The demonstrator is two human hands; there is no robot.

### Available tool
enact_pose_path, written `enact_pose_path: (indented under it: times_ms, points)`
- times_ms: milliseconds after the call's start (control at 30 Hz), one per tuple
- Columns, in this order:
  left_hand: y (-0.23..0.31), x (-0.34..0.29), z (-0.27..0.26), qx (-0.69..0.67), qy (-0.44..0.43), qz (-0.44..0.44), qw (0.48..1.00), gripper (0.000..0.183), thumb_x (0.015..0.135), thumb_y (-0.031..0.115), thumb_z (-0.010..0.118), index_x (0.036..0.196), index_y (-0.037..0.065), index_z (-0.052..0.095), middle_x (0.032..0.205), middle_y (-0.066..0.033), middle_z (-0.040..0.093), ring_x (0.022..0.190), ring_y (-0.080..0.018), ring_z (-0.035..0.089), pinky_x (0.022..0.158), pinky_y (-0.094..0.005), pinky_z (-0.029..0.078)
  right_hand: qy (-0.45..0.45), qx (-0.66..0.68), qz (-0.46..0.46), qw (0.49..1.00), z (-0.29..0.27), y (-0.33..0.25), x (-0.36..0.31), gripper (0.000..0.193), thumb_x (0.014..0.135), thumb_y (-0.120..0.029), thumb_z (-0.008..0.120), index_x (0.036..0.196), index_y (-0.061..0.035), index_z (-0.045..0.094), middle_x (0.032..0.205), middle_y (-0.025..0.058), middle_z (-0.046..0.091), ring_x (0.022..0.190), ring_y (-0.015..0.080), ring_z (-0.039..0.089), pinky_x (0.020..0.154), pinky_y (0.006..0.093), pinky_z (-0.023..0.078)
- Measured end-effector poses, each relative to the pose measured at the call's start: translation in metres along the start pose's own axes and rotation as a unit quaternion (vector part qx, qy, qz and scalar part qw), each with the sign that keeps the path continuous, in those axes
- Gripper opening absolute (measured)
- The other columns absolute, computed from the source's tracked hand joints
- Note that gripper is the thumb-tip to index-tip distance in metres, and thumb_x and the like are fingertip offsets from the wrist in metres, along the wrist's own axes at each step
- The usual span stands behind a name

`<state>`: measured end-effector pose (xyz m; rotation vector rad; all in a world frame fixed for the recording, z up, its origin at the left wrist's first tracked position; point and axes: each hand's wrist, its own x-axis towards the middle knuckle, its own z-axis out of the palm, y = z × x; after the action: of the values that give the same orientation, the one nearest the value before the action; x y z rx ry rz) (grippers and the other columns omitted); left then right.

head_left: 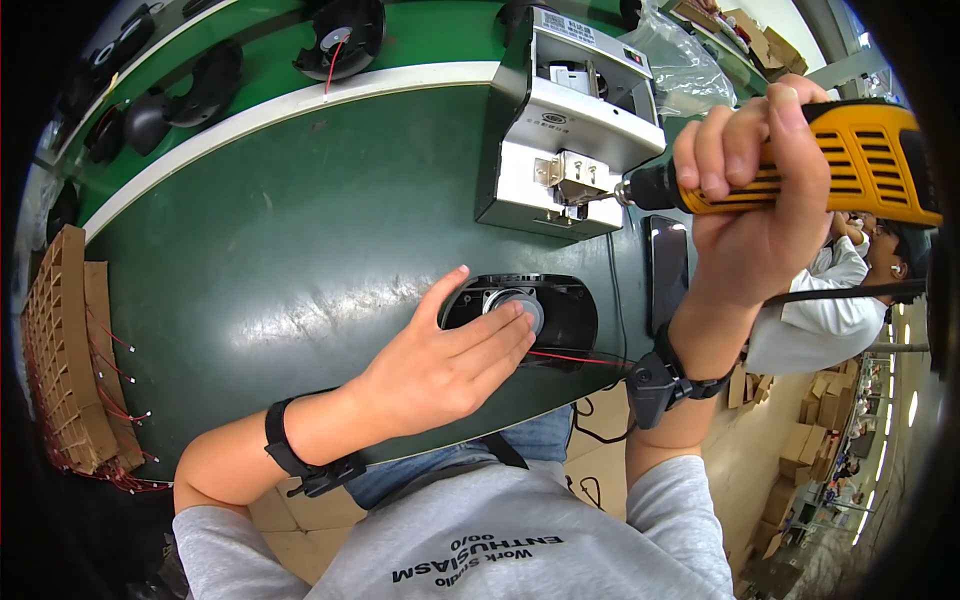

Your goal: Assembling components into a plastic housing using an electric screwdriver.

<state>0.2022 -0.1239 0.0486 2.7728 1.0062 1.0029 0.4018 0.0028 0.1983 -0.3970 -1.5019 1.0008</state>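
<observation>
My right hand [755,170] is wrapped round a yellow and black electric screwdriver [870,165], held sideways. Its bit reaches the metal outlet at the front of a white screw feeder [520,165]. In front of me lies a black oval plastic housing [572,315] with a round grey speaker [527,312] in its middle. My left hand [450,365] lies over the speaker with its fingers stretched out, the fingertips resting on it and the thumb at the housing's left rim. Red and black wires [575,356] run from the housing to the right.
A dark phone [667,270] lies beside the feeder. At the left edge stands a cardboard divider box [60,350] with red wires hanging out. Several black housings [340,40] sit on the green belt behind the white rail [400,78]. Another person [830,300] sits at the right.
</observation>
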Motion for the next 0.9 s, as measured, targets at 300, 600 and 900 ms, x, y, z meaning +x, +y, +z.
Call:
enact_pose_path:
  times_ms: [300, 600, 900]
  points:
    - [0.0, -0.004, 0.0, 0.015, 0.012, 0.009, 1.0, 0.027, 0.089, 0.012, 0.067, 0.113, 0.001, 0.074, 0.124, -0.0094, 0.069, 0.124, -0.0188, 0.063, 0.103, -0.0622, 0.049, 0.084, -0.003, 0.014, 0.996, 0.025, 0.013, 0.0, 0.013, 0.096, -0.007, 0.067, 0.098, -0.0022, 0.055, 0.058, 0.0039, 0.047, 0.044, 0.0145, 0.045, 0.046, 0.0335, 0.044]
    - [0.002, 0.003, -0.002, 0.035, 0.002, 0.008, 0.999, 0.023, 0.091, 0.013, 0.067, 0.111, 0.004, 0.075, 0.125, -0.0072, 0.069, 0.126, -0.0186, 0.063, 0.101, -0.0612, 0.051, -0.1, 0.08, -0.006, 0.992, 0.018, -0.026, -0.03, 0.032, 0.11, -0.027, 0.044, 0.131, -0.0043, 0.047, 0.07, -0.0023, 0.047, 0.056, 0.0087, 0.045, 0.053, 0.0266, 0.041]
    - [0.003, 0.0, 0.0, 0.038, -0.014, 0.001, 0.999, 0.025, 0.091, 0.016, 0.067, 0.112, 0.006, 0.075, 0.121, -0.0056, 0.066, 0.126, -0.0196, 0.057, 0.104, -0.0626, 0.05, -0.135, -0.003, 0.032, 0.99, 0.05, -0.009, -0.058, 0.027, 0.105, -0.025, 0.054, 0.125, -0.0124, 0.04, 0.066, -0.0019, 0.052, 0.052, 0.01, 0.051, 0.048, 0.0252, 0.048]
